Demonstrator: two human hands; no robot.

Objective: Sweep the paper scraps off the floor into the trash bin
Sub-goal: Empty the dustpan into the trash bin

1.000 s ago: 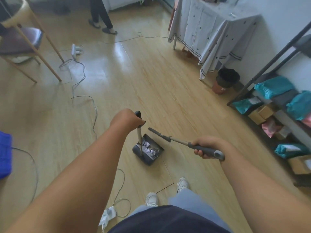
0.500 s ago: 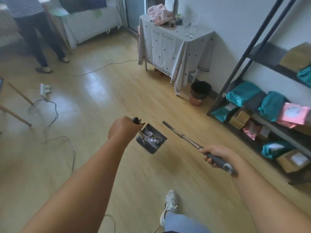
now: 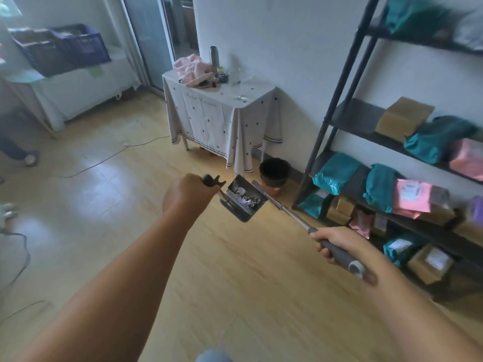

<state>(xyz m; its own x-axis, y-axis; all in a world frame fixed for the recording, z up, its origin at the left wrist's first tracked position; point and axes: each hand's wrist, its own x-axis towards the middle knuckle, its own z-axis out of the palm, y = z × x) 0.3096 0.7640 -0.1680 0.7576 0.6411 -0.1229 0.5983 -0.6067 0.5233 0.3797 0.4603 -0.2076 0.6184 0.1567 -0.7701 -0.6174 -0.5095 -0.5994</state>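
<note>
One dustpan in left hand; right hand's broom points toward bin.

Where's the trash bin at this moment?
In the head view the trash bin stands on the floor right of centre, between the cloth-covered table and the shelf rack, just beyond the dustpan that the left hand holds.

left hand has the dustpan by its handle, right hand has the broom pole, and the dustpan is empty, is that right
Not empty: the head view shows paper scraps lying in the dustpan. The rest stands: the left hand holds the dustpan by its handle and the right hand holds the broom pole.
</note>
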